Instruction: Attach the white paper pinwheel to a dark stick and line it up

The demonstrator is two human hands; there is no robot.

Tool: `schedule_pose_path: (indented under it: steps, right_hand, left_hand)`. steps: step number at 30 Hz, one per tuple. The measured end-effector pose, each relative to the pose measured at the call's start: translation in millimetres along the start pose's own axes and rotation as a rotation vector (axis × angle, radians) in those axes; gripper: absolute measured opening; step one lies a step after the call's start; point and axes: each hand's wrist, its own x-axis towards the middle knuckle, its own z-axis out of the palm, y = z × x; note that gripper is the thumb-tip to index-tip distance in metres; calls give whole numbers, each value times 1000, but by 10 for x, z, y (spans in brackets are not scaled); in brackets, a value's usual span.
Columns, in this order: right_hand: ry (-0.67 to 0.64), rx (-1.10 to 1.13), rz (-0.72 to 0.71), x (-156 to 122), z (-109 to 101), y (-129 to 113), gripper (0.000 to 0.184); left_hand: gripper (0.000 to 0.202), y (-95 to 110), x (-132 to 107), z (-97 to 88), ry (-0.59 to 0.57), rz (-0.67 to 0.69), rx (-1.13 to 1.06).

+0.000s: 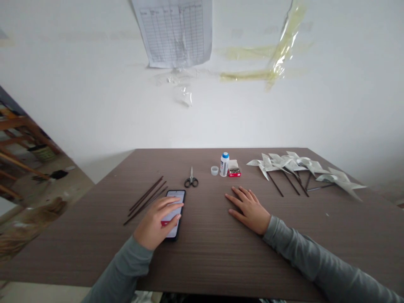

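My left hand [157,221] lies over a smartphone [180,198] whose screen is lit, with its fingers apart across the glass; part of the screen is hidden beneath them. Flat on the brown table rests my right hand [248,209], fingers spread and holding nothing. Several thin dark sticks [145,196] lie side by side just left of the phone. Beyond the phone is a pair of scissors [191,179] with black handles, its blades pointing towards the wall. Ahead of my right hand stand a white bottle with a blue cap [224,165] and an open red box of small metal pins [234,171].
A small clear plastic cup [214,170] stands left of the bottle. Several white paper pinwheels [284,162] on dark sticks lie at the right. The table [208,265] meets a white wall carrying a taped printed sheet [176,38]. Wooden furniture [19,139] shows at far left.
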Motion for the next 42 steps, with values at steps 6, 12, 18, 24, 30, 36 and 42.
schedule_pose_path:
  steps: [6, 12, 18, 24, 30, 36, 42]
  right_hand:
    - [7, 8, 11, -1, -17, -24, 67]
    - [-17, 16, 16, -2, -60, -51, 68]
    - [0, 16, 6, 6, -18, -10, 67]
    - [-13, 17, 2, 5, -28, -4, 69]
    - [-3, 14, 5, -5, -25, -4, 68]
    - [-3, 18, -8, -7, -14, 11, 68]
    - [-7, 19, 15, -4, -32, -14, 68]
  left_hand:
    - [43, -348, -389, -32, 28, -161, 30]
    - [47, -470, -484, 218, 85, -254, 12]
    - [47, -529, -501, 341, 74, -266, 53]
    - [48, -525, -513, 348, 54, -270, 81]
    - [47, -478, -483, 329, 71, -261, 91]
    - [47, -528, -521, 385, 65, -267, 99]
    - [48, -588, -552, 429, 59, -252, 107]
